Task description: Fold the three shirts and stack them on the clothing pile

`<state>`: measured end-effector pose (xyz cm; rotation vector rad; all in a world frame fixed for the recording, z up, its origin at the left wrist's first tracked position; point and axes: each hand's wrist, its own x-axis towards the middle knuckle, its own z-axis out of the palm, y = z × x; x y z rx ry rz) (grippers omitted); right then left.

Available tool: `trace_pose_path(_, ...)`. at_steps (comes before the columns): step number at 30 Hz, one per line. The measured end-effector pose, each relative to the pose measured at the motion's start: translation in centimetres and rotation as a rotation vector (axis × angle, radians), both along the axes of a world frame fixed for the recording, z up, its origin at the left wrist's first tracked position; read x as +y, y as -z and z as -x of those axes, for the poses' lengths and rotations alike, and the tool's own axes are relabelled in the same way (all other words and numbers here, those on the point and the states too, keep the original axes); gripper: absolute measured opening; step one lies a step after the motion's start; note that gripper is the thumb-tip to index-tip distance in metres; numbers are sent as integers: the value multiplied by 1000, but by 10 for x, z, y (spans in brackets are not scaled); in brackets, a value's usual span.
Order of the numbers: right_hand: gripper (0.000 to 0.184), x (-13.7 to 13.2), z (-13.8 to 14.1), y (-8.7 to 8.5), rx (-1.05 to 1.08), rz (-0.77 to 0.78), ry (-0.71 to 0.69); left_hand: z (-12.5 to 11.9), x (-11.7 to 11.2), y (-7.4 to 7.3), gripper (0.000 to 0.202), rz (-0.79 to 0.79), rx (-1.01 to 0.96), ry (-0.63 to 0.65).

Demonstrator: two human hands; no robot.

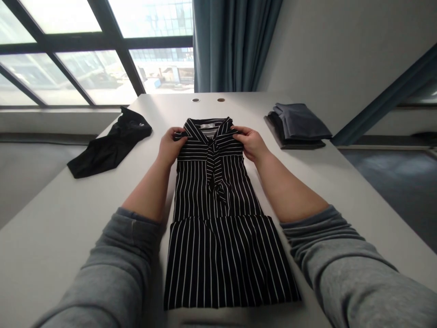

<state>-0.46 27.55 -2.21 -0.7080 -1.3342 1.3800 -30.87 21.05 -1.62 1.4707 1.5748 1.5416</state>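
A black dress with white vertical stripes (215, 255) lies face up on the white table (68, 223), its lower part folded up over itself. A tied neck bow (214, 168) hangs down its front. My left hand (170, 146) pinches the dress's shoulder edge on the left side of the collar. My right hand (251, 143) grips the opposite shoulder in the same way. Both forearms rest just beside the dress.
A crumpled black garment (109, 146) lies on the table's left side. A folded stack of dark clothes (297, 125) sits at the right. Two cable grommets (208, 99) mark the far end. Beyond it are a large window (95, 59) and a blue curtain (232, 45).
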Motion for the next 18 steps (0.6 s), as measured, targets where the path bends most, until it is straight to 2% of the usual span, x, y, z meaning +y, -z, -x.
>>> trace_pose_path(5,26,-26,-11,-9,-113,-192,130,-1,-40,-14,59,-77,-95,95)
trace_pose_path(8,34,-48,-20,-14,-215,-261,162,2,-66,-18,71,-84,-100,137)
trace_pose_path(14,66,-102,-45,-17,-345,-378,38,6,-109,-19,83,-65,-106,291)
trace_pose_path(18,69,-129,-60,-11,-595,-504,34,8,-128,-12,78,32,-19,355)
